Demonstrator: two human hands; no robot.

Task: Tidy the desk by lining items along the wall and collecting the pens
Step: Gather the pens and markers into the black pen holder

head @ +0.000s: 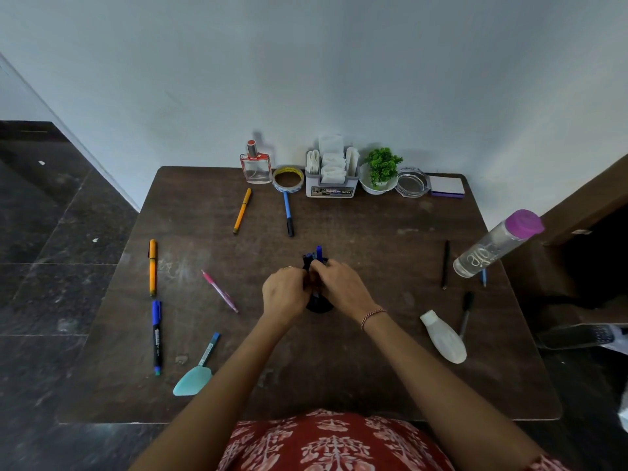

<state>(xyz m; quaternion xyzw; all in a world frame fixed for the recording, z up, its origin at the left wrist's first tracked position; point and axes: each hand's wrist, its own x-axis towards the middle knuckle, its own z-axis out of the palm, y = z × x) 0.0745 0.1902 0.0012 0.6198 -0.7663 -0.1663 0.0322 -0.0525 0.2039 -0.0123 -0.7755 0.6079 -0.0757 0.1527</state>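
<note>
Left hand [284,294] and right hand [339,286] both have grip curled round black pen holder [319,306] at mid counter [373,232], probably steadying it so blue pens [318,253] stay in, while orange pen [152,266] and others lie scattered, uncollected

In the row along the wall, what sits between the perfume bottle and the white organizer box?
A roll of tape, lying flat, sits between the perfume bottle and the organizer box, as the head view shows.
</note>
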